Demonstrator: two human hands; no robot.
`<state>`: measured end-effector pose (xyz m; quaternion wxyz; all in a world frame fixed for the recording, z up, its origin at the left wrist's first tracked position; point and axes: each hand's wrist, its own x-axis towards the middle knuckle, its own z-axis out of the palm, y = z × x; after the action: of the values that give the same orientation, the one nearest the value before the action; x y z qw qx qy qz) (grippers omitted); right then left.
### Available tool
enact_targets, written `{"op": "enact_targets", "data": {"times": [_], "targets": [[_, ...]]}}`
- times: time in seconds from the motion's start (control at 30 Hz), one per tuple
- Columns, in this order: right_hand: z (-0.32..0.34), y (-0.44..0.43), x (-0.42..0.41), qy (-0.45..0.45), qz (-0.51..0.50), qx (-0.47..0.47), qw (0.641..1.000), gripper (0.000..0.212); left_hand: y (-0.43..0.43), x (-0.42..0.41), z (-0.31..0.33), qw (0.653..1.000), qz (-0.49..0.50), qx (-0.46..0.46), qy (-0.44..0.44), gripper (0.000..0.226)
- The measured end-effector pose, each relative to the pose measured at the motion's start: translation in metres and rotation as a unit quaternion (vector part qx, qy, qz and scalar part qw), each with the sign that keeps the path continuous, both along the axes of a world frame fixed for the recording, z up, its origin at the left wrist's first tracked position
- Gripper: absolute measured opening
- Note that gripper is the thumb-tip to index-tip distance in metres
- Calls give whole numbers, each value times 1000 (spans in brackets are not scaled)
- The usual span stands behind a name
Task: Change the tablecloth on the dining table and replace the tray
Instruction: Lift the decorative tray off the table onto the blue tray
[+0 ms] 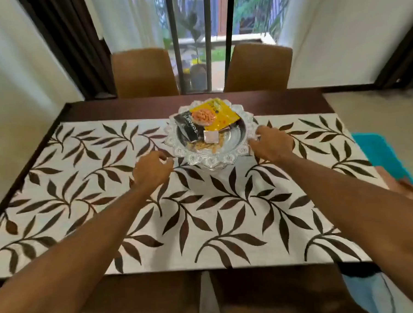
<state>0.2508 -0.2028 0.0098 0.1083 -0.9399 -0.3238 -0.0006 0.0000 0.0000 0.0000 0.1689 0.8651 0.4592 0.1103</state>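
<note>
Silver scalloped metal tray (227, 158), loaded with snack packets (220, 117), far-centre on cream leaf-printed tablecloth (204, 216) over dark wooden surface (126, 108). Left hand (151, 170) empty, fingers loose, just beside rim; right hand (271, 143) empty, fingers spread at opposite rim. Grip both sides evenly, lift level, avoid spilling packets or dragging cloth.

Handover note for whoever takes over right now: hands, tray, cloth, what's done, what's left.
Left hand: open, holding nothing, just short of the tray on its left side.
Right hand: at the tray's right rim; whether it grips is unclear.
The tray holds snack packets and stands on the leaf-print tablecloth, far middle of the table.
A teal cloth lies beyond the table's right end.
Done: unclear; can't tell if this tablecloth is the old one.
Left, if it is: lift tray off, swap tablecloth, put tray back.
</note>
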Motion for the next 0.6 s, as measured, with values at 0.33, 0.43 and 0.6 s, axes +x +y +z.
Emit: {"op": "enact_targets", "data": {"times": [0.33,0.43,0.6], "targets": [[-45,46,78,178,-30,154,971,50,39,60,-31,870,177,-358,-288,20],[-58,45,81,249,-8,225,942,53,31,69,-31,832,216,-391,-329,15],[-55,28,72,323,-26,288,901,50,8,62,-18,811,214,-417,-350,13]]}}
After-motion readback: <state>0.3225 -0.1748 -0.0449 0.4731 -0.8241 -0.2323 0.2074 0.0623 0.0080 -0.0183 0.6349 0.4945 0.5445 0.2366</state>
